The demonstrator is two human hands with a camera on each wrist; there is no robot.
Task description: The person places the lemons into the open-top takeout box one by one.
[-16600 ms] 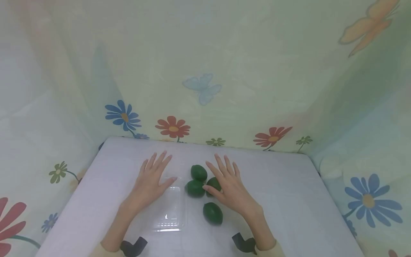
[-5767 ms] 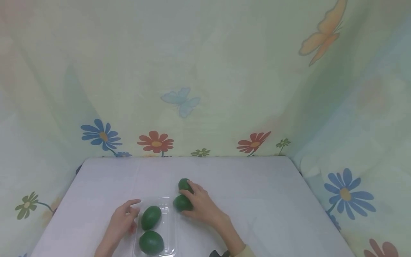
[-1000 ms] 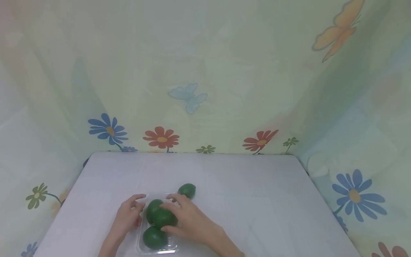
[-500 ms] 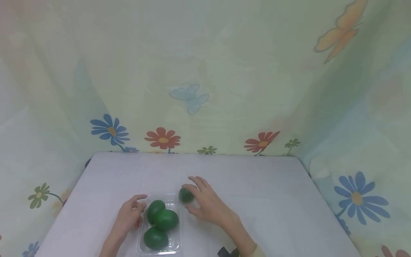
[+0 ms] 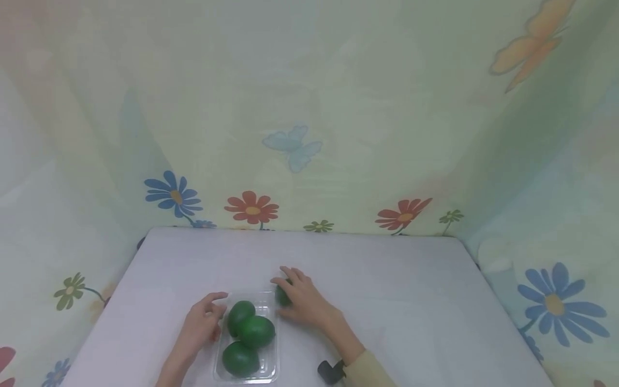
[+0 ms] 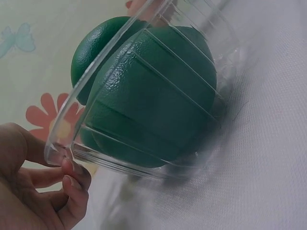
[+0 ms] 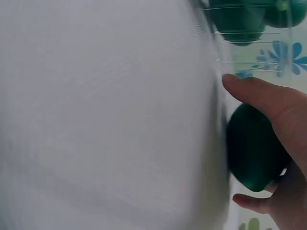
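Observation:
My left hand (image 5: pixel 197 327) pinches the rim of a clear plastic box (image 5: pixel 268 356) at its left side; in the left wrist view, the thumb and fingers (image 6: pixel 76 175) meet at the box's corner. Inside lie three glossy green limes, one at the back (image 5: pixel 240 316), one at the right (image 5: pixel 258 331) and one in front (image 5: pixel 240 359). Just beyond the box's back right corner, my right hand (image 5: pixel 309 305) curls round another lime (image 7: pixel 256 148) on the table, thumb on the near side and fingers over the far side. That lime is partly hidden by the hand in the head view.
The table (image 5: pixel 411 312) has a white cloth over it. A curtain (image 5: pixel 377 118) with printed flowers and butterflies closes off the back and both sides. A dark wrist mount (image 5: pixel 330 372) sits under my right forearm.
My right hand let go of the third lime inside the box, moved back and right, and closed round the lime outside. My left hand stays at the box's rim.

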